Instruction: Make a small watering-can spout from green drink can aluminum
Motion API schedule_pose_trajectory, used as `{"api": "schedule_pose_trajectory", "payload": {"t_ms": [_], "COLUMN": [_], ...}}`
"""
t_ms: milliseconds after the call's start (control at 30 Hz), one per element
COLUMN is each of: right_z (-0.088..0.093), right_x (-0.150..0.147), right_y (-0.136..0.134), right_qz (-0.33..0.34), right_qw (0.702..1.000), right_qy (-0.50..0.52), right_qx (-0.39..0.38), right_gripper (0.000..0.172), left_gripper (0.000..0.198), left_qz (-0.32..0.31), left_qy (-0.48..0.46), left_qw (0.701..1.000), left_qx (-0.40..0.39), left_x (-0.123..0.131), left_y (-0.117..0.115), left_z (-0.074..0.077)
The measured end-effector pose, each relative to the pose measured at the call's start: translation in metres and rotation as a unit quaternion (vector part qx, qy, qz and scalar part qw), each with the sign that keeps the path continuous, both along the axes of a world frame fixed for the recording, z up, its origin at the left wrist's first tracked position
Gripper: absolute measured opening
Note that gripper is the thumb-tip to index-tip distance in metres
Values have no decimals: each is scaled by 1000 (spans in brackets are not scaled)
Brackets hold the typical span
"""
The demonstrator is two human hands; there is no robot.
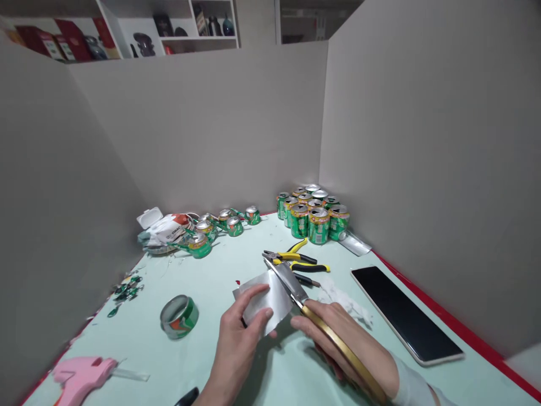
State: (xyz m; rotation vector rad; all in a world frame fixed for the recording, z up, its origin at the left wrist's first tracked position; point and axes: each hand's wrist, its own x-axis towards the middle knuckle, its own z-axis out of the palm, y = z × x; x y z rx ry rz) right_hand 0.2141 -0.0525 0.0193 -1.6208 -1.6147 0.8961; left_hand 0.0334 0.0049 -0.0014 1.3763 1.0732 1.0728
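Observation:
Between the thumb and fingers of my left hand [239, 332] is a silvery piece of sheet metal [276, 301], bare side up. My right hand [338, 332] grips scissors [338, 342] with gold-coloured handles. Their blades point away from me and lie along the sheet's right edge, with a strip of metal [292, 281] on the far side of the blades. Left of my hands stands a cut green can ring [179, 317], open at the top. Just beyond the blades lie yellow-and-black pliers [296, 257] and a black-handled tool [307, 280], partly hidden.
Several green cans [318, 225] stand at the back right; small cut can pieces [199, 246] sit back left by a white packet [169, 228]. A phone or tablet [406, 313] lies right, a pink glue gun [87, 378] front left. Grey partitions [203, 129] surround the table.

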Motion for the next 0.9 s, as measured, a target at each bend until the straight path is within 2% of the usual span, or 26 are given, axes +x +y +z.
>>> {"api": "schedule_pose_trajectory", "payload": {"t_ms": [67, 133, 267, 400, 567, 633, 767, 900], "right_z": [-4, -9, -12, -2, 7, 8, 9, 6], "right_x": [3, 7, 21, 38, 45, 41, 26, 6], "right_y": [-4, -8, -13, -12, -8, -5, 6, 25], "right_qz": [14, -2, -44, -70, -34, -23, 2, 21], "right_qw": [996, 987, 979, 981, 991, 991, 984, 978], "right_qy": [41, 77, 114, 117, 115, 121, 180, 207], "right_qx": [-82, -144, -162, -137, -56, -48, -7, 30], "right_gripper": [37, 39, 38, 39, 37, 35, 30, 39], "left_gripper": [36, 37, 35, 33, 41, 49, 63, 72], "left_qz": [-24, -46, -64, -47, -37, -45, -74, -141], "left_qy": [-1, 0, 12, 36, 62, 88, 126, 158], "left_qw": [1000, 999, 998, 998, 997, 993, 975, 963], "left_qx": [-6, -11, -14, 7, 37, 63, 165, 167], "left_x": [2, 3, 0, -6, -15, -18, -20, -19], "left_y": [-1, -1, 1, 6, 9, 9, 7, 1], "left_z": [-1, -2, -4, 2, 10, 11, 12, 10]}}
